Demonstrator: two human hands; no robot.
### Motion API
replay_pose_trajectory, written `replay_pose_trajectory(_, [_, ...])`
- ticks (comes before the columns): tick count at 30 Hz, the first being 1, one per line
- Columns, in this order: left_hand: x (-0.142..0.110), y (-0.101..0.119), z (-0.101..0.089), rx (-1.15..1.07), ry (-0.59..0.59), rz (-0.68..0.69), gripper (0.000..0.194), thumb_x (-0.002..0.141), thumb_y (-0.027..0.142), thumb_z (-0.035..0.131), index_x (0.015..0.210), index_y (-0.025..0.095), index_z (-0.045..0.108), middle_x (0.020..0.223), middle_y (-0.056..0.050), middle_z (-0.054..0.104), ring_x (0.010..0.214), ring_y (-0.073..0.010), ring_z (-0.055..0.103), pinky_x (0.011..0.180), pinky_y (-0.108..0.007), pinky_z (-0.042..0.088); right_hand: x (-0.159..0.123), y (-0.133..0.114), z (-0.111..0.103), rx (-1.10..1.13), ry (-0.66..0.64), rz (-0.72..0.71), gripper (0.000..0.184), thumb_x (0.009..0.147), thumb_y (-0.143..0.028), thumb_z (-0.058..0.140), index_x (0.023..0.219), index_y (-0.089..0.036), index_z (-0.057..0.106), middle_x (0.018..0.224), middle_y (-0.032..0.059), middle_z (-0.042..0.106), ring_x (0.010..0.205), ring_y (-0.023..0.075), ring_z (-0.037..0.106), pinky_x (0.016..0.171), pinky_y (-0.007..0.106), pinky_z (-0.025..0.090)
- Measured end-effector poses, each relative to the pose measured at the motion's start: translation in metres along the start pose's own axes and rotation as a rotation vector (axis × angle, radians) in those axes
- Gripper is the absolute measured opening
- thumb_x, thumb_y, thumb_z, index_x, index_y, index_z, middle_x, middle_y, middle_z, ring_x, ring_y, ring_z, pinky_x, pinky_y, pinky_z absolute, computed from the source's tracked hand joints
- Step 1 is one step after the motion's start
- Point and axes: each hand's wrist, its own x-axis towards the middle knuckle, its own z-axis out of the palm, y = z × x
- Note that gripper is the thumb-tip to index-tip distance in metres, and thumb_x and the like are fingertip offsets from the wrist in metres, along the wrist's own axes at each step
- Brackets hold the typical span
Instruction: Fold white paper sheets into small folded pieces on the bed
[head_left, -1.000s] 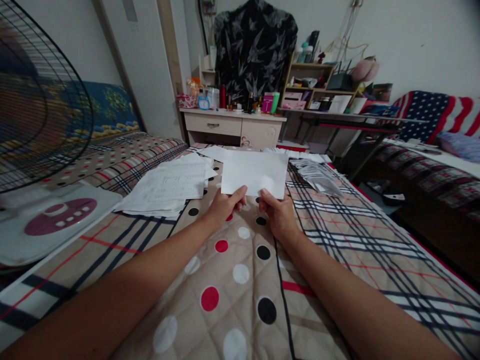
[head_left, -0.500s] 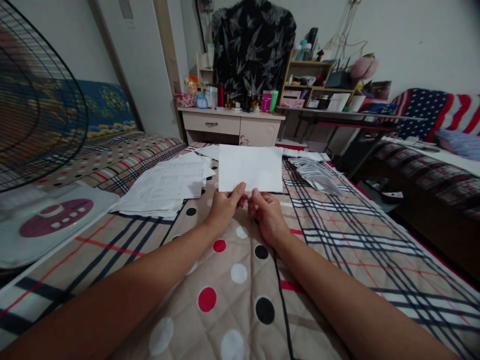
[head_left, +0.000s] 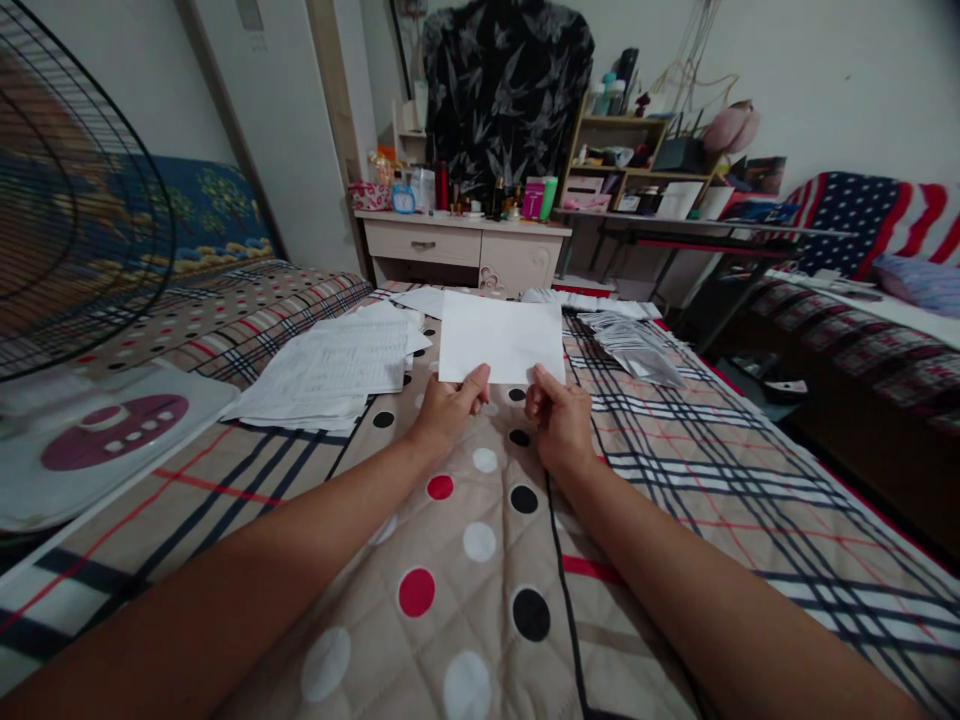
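Note:
A blank white sheet of paper [head_left: 501,335] is held up over the bed, its broad face toward me. My left hand [head_left: 450,402] pinches the lower edge left of the middle, thumb on the near face. Near the lower right corner, my right hand [head_left: 561,412] grips the same edge between thumb and curled fingers. To the left lies a loose pile of written papers [head_left: 330,365]. Folded paper strips [head_left: 630,345] are fanned out on the right, and more white paper lies partly hidden behind the held sheet.
A patterned quilt [head_left: 465,600] covers the bed under my arms. At the left edge stands a fan [head_left: 75,200] in a wire cage, with a white plastic bag [head_left: 105,430] below it. Beyond the bed are a dresser [head_left: 435,245] and a cluttered shelf [head_left: 637,180].
My right hand has shifted right along the paper's lower edge, away from my left hand. The left hand stays nearly in place, and the paper remains held up.

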Motion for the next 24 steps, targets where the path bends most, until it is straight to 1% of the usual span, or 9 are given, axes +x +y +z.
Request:
replay_pose_trajectory(3, [0.004, -0.001, -0.004, -0.041, 0.035, 0.004, 0.04, 0.078, 0.049, 0.063, 0.055, 0.017, 0.054, 0.052, 0.002, 0.05, 0.047, -0.0084, 0.041, 0.047, -0.023, 0.031, 0.008, -0.002, -0.009, 0.086, 0.065, 0.005, 0.042, 0.066, -0.045, 0.07, 0.049, -0.02, 0.041, 0.045, -0.0059, 0.04, 0.04, 0.0067, 0.033, 0.039, 0.023, 0.022])
replay_pose_trajectory(6, [0.008, -0.002, -0.01, -0.111, 0.095, -0.014, 0.041, 0.076, 0.049, 0.064, 0.054, 0.017, 0.052, 0.051, 0.003, 0.048, 0.044, -0.0066, 0.037, 0.046, -0.022, 0.03, 0.011, -0.003, -0.013, 0.154, 0.124, 0.049, 0.045, 0.065, -0.052, 0.071, 0.053, -0.021, 0.04, 0.046, -0.0071, 0.038, 0.039, 0.0062, 0.031, 0.038, 0.022, 0.023])
replay_pose_trajectory(8, [0.01, -0.003, -0.012, -0.128, 0.122, -0.027, 0.042, 0.075, 0.05, 0.065, 0.054, 0.017, 0.051, 0.049, 0.003, 0.047, 0.043, -0.0061, 0.036, 0.045, -0.022, 0.029, 0.007, -0.003, -0.01, 0.144, 0.068, 0.084, 0.047, 0.066, -0.06, 0.069, 0.057, -0.02, 0.045, 0.047, -0.0067, 0.041, 0.04, 0.0065, 0.034, 0.039, 0.022, 0.027])
replay_pose_trajectory(10, [0.01, -0.003, -0.012, -0.119, 0.117, -0.027, 0.042, 0.075, 0.051, 0.065, 0.055, 0.017, 0.051, 0.05, 0.004, 0.047, 0.044, -0.0063, 0.037, 0.045, -0.022, 0.03, 0.0, -0.002, -0.003, 0.089, -0.076, 0.141, 0.049, 0.067, -0.066, 0.065, 0.065, -0.02, 0.052, 0.049, -0.0057, 0.045, 0.041, 0.0075, 0.036, 0.041, 0.022, 0.029])
replay_pose_trajectory(13, [0.007, -0.003, -0.009, -0.079, 0.064, -0.018, 0.041, 0.075, 0.051, 0.065, 0.055, 0.017, 0.052, 0.052, 0.003, 0.049, 0.045, -0.007, 0.04, 0.046, -0.022, 0.031, -0.013, 0.0, 0.007, 0.008, -0.225, 0.137, 0.045, 0.071, -0.062, 0.066, 0.069, -0.018, 0.057, 0.051, -0.0046, 0.049, 0.042, 0.008, 0.039, 0.042, 0.022, 0.028])
replay_pose_trajectory(15, [0.004, -0.002, -0.007, -0.063, 0.03, -0.024, 0.042, 0.075, 0.05, 0.065, 0.054, 0.017, 0.052, 0.052, 0.003, 0.049, 0.045, -0.0071, 0.041, 0.046, -0.023, 0.031, -0.017, 0.001, 0.011, -0.014, -0.247, 0.119, 0.042, 0.074, -0.057, 0.064, 0.063, -0.017, 0.057, 0.05, -0.0038, 0.05, 0.042, 0.0079, 0.039, 0.043, 0.023, 0.027])
replay_pose_trajectory(19, [-0.001, 0.0, -0.003, -0.092, -0.005, -0.048, 0.041, 0.072, 0.049, 0.069, 0.054, 0.017, 0.052, 0.049, 0.003, 0.048, 0.042, -0.0069, 0.039, 0.043, -0.023, 0.029, -0.019, 0.003, 0.012, -0.045, -0.229, 0.098, 0.039, 0.078, -0.049, 0.061, 0.057, -0.017, 0.058, 0.045, -0.003, 0.05, 0.04, 0.0082, 0.037, 0.042, 0.024, 0.026])
replay_pose_trajectory(21, [-0.002, -0.001, 0.0, -0.09, -0.047, -0.049, 0.04, 0.071, 0.049, 0.071, 0.054, 0.017, 0.053, 0.048, 0.003, 0.049, 0.043, -0.0076, 0.04, 0.044, -0.023, 0.029, -0.019, 0.004, 0.013, -0.053, -0.235, 0.085, 0.039, 0.077, -0.048, 0.062, 0.054, -0.017, 0.058, 0.046, -0.0022, 0.05, 0.041, 0.0083, 0.038, 0.043, 0.024, 0.026])
replay_pose_trajectory(24, [-0.005, -0.002, 0.005, -0.068, -0.124, -0.066, 0.043, 0.074, 0.051, 0.067, 0.053, 0.017, 0.055, 0.048, 0.001, 0.052, 0.045, -0.0095, 0.044, 0.046, -0.024, 0.032, -0.021, 0.006, 0.016, -0.016, -0.271, 0.098, 0.039, 0.077, -0.046, 0.063, 0.052, -0.016, 0.058, 0.047, -0.0016, 0.051, 0.042, 0.0081, 0.039, 0.043, 0.023, 0.026])
